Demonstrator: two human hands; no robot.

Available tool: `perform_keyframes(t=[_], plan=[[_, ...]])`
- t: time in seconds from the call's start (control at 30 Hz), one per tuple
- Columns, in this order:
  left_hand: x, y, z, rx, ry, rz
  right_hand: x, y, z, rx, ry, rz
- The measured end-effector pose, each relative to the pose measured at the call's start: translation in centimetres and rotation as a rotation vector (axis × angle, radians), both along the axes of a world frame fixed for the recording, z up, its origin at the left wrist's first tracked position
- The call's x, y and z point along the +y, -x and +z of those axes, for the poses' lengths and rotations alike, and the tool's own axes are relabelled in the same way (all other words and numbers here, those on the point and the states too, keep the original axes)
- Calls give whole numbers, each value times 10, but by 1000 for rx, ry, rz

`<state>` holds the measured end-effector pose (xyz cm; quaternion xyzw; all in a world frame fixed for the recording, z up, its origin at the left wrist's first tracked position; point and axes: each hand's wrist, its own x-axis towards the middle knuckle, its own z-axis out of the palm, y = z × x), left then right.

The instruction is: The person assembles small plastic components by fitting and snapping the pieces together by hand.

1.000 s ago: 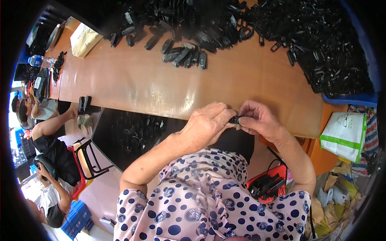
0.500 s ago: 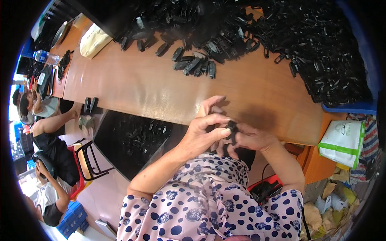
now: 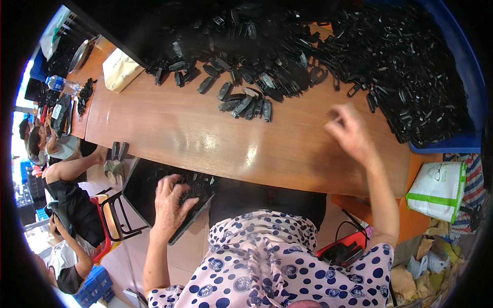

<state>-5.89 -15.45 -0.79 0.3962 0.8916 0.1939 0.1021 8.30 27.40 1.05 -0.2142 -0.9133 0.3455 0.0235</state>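
My left hand (image 3: 172, 203) hovers over a black bin (image 3: 137, 197) below the table's front edge, its fingers spread and nothing visible in them. Small black plastic parts (image 3: 205, 179) lie inside that bin, partly hidden by the hand. My right hand (image 3: 352, 133) is raised above the right part of the wooden table (image 3: 215, 133), smeared by motion with the fingers bent. Whether it holds anything cannot be made out. Nearest to it is a heap of black plastic pieces (image 3: 411, 87), and a small cluster of elongated black casings (image 3: 244, 105) lies further left.
A blue tray (image 3: 447, 147) borders the heap on the right. A white-and-green bag (image 3: 436, 190) stands beyond the table's right end. At the far left are a cream-coloured bag (image 3: 120, 71), a water bottle (image 3: 61, 84) and seated people (image 3: 72, 190). A red container (image 3: 344, 246) sits beside my right side.
My hands were together at a small black part over the table edge. They have parted: the left moved left over the bin, the right swung up and right. The black part is no longer visible.
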Motion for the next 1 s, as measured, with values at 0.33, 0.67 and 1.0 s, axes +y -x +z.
perform_keyframes(t=[0.33,0.67,1.0], plan=[[226,66,9,394,-307,-377,106,26,-9,-90,-746,144],[263,72,-13,593,-49,-502,55,4,-24,288,794,-131],[214,-30,13,371,-27,-898,-39,-27,-14,151,863,-8]])
